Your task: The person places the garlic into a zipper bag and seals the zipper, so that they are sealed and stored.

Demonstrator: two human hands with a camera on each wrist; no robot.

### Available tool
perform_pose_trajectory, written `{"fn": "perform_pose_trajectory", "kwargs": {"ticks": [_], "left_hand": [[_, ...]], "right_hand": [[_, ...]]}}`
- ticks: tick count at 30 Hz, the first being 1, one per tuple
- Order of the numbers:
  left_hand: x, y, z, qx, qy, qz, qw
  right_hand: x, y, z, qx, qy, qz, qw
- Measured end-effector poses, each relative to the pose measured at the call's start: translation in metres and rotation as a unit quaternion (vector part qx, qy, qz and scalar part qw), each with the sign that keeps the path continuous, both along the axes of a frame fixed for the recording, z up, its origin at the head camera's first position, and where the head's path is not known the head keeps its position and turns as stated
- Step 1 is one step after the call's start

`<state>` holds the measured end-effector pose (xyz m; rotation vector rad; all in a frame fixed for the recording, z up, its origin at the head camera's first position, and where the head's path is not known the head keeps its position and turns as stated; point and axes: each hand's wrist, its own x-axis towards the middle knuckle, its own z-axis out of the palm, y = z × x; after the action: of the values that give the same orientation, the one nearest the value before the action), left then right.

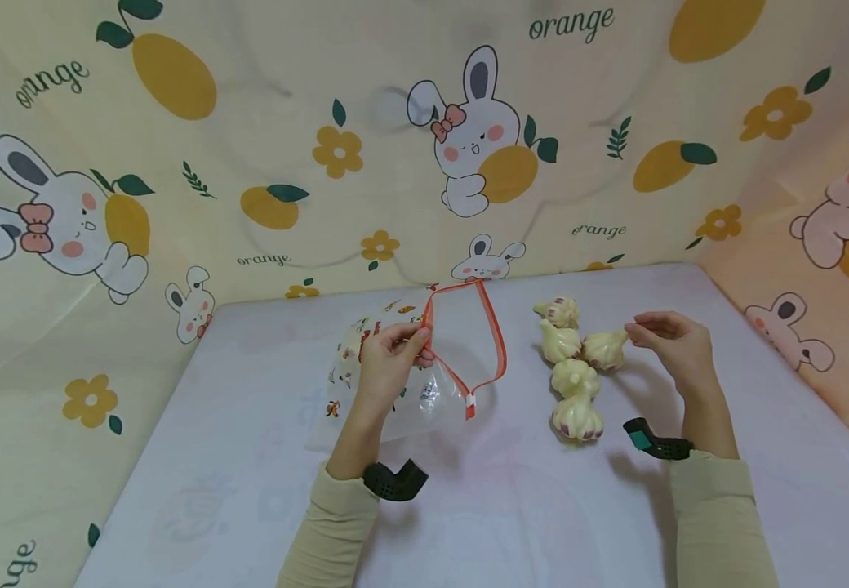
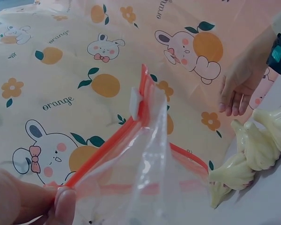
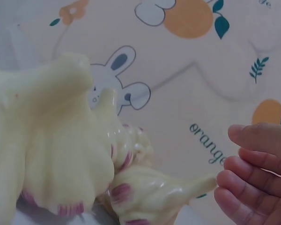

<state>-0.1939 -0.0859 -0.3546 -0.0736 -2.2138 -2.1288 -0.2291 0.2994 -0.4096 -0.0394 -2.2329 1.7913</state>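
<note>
My left hand [image 1: 388,363] pinches the red rim of a clear zip bag [image 1: 435,398] between thumb and fingers. The bag lies on its side with its mouth gaping to the right; small colourful prints cover part of it. A white slider [image 2: 136,104] sits at a corner of the red zip. Several garlic bulbs [image 1: 575,377] lie in a cluster right of the bag. My right hand [image 1: 677,347] is beside the rightmost garlic bulb [image 3: 150,193], fingertips close to its stem. Its thumb stands apart from the loosely bent fingers, with nothing gripped; whether they touch the stem is unclear.
A white-covered table [image 1: 233,457] carries everything. Behind it and at both sides hangs a cream cloth [image 1: 263,139] printed with rabbits and oranges. Each wrist bears a black camera mount, one at the left sleeve [image 1: 332,523] and one at the right sleeve [image 1: 714,506].
</note>
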Motion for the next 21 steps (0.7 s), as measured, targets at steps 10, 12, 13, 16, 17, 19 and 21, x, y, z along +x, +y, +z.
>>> {"fn": "perform_pose_trajectory", "kwargs": {"ticks": [10, 12, 13, 16, 17, 19, 21], "left_hand": [[-0.001, 0.0, 0.0, 0.008, -0.004, 0.001, 1.0], [-0.001, -0.001, 0.0, 0.009, -0.004, 0.002, 1.0], [-0.001, -0.001, 0.0, 0.008, -0.003, 0.003, 1.0], [-0.001, -0.001, -0.001, 0.003, -0.004, 0.004, 1.0], [-0.001, -0.001, -0.001, 0.001, -0.004, 0.005, 1.0], [-0.001, -0.001, -0.001, -0.003, -0.005, 0.005, 1.0], [-0.002, -0.001, -0.001, -0.005, -0.004, 0.006, 1.0]], "right_hand": [[0.0, 0.008, -0.006, -0.017, -0.034, 0.003, 0.9993], [-0.001, 0.01, -0.009, -0.018, -0.037, 0.003, 0.9992], [-0.001, 0.01, -0.01, -0.019, -0.037, 0.004, 0.9991], [-0.002, 0.012, -0.014, -0.006, -0.043, 0.003, 0.9991], [-0.003, 0.013, -0.015, 0.0, -0.045, 0.002, 0.999], [-0.003, 0.013, -0.017, 0.005, -0.046, 0.002, 0.9989], [-0.003, 0.014, -0.018, 0.009, -0.046, 0.003, 0.9989]]}}
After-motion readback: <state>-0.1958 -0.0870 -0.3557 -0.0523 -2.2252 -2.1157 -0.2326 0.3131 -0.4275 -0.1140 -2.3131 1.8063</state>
